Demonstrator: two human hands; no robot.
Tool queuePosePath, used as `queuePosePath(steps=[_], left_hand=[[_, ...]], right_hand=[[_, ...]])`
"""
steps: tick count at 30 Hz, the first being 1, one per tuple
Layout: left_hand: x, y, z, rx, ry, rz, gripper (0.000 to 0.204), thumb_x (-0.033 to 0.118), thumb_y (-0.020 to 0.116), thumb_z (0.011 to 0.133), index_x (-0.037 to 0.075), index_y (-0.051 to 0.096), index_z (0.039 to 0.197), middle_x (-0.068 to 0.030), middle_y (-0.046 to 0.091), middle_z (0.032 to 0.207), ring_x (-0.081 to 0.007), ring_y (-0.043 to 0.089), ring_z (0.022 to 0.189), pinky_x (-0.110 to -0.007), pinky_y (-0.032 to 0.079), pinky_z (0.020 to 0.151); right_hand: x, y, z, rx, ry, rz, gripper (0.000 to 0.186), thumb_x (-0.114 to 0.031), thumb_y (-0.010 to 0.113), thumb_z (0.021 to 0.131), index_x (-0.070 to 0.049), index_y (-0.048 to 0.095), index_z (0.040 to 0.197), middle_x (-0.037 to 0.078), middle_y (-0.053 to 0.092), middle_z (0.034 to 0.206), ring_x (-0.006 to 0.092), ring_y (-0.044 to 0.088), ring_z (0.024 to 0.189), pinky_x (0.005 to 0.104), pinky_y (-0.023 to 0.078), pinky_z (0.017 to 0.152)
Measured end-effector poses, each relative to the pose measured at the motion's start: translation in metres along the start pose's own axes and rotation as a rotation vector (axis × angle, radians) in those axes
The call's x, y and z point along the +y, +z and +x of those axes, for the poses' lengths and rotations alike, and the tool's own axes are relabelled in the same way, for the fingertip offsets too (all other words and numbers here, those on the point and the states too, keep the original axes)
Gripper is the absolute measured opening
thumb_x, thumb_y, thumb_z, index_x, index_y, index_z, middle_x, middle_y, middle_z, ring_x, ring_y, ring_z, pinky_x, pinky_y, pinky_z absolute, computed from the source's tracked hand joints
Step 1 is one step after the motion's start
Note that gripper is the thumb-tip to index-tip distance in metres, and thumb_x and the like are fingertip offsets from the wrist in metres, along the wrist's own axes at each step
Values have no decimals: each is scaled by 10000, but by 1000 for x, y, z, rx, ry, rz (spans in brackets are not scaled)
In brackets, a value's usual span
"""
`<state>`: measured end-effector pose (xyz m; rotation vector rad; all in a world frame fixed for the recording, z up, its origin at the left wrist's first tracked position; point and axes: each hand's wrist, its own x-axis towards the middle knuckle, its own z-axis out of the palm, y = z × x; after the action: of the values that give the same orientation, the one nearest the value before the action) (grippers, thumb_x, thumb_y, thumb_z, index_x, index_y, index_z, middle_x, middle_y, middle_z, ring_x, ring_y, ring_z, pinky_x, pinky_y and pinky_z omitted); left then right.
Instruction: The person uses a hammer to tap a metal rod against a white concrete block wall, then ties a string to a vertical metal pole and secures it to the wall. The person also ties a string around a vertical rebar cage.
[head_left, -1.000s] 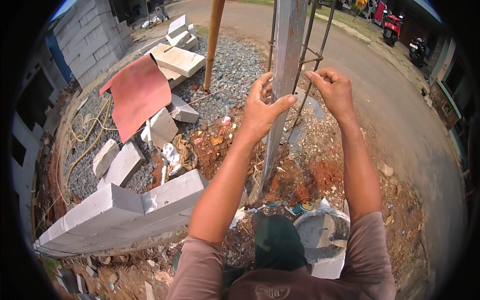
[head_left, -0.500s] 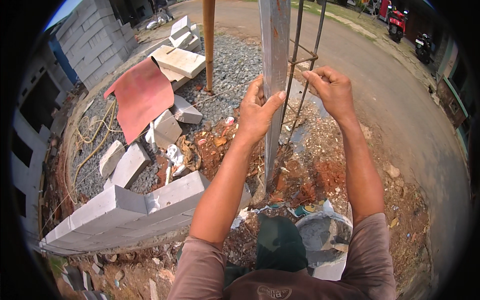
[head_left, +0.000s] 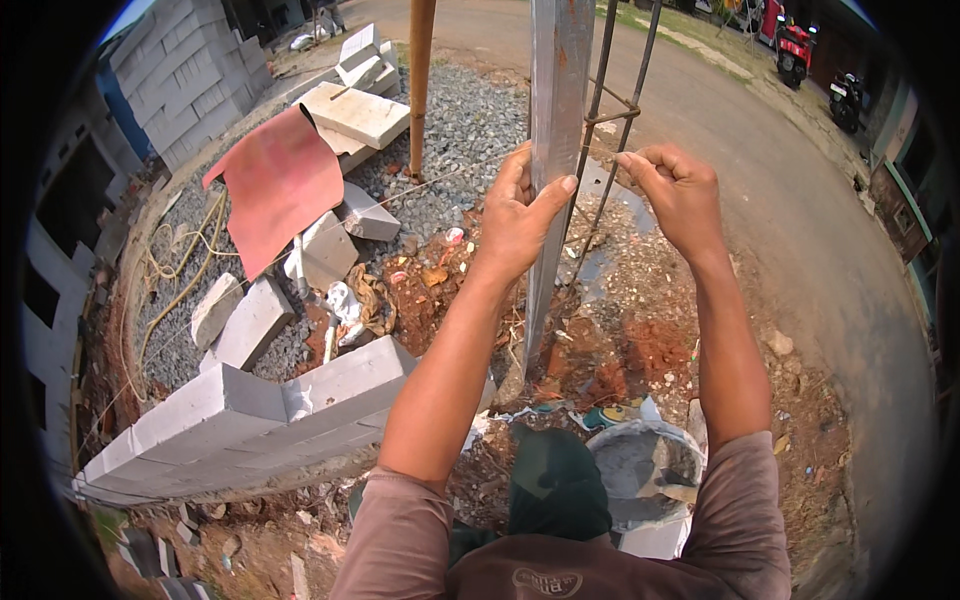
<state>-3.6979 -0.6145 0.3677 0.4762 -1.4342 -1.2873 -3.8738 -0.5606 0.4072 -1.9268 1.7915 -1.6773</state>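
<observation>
My left hand [head_left: 522,215] is closed around a grey metal post [head_left: 560,110], its thumb across the near face and its fingers behind the left edge. A thin string [head_left: 440,183] stretches from the low block wall side up to the post at that hand. To the right of the post, my right hand [head_left: 680,195] is raised with thumb and forefinger pinched together. The string seems to continue past the post into this pinch, though it is very faint there. Just behind the post stands a rebar frame [head_left: 632,105] with square ties, between the two hands.
A low wall of grey blocks [head_left: 250,420] runs left. A bucket of wet mortar with a trowel [head_left: 645,470] stands near my body. Beyond are a wooden pole [head_left: 420,90], gravel [head_left: 465,120], loose blocks [head_left: 250,325], a red sheet [head_left: 280,185] and a road [head_left: 800,190].
My right hand has shifted slightly right and lower, still pinched. My left hand keeps its hold on the post. The whole view has moved a little.
</observation>
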Motion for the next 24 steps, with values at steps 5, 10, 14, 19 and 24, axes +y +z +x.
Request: queuePosePath(steps=[5,10,14,19,24], left_hand=[[-8,-1,1,14,38,-29,546,104,636,866,-15,394,1340,-109,581,1161,-151,552,1061,-288,448,896],[-12,-2,3,9,87,-63,483,98,627,868,-6,450,1306,-84,598,1115,-131,566,1008,-275,461,861],[-11,1,0,56,133,-65,458,112,635,858,-10,479,1271,-86,609,1073,-119,572,977,-266,465,835],[-10,-9,1,-7,-36,132,394,173,651,862,29,535,1210,-103,615,1114,-162,567,1029,-320,460,850],[-10,-3,2,25,80,7,497,96,616,847,-43,446,1293,-168,611,1125,-211,579,1048,-325,445,881]], right_hand=[[-27,-5,-16,-141,-21,14,190,-200,700,822,-11,682,818,47,586,602,93,511,560,273,412,529],[-69,6,-15,-349,-118,-98,168,-167,650,807,0,672,810,117,615,628,222,616,593,346,460,573],[-115,17,15,-634,-340,-609,116,-104,616,742,-21,681,789,157,650,717,328,652,703,406,505,622],[-149,52,45,-726,-665,-1094,107,-71,646,708,-56,701,798,136,679,776,313,671,763,408,544,663],[-154,65,67,-734,-769,-1188,66,-74,627,726,-40,682,738,165,652,710,326,656,716,433,512,627]])
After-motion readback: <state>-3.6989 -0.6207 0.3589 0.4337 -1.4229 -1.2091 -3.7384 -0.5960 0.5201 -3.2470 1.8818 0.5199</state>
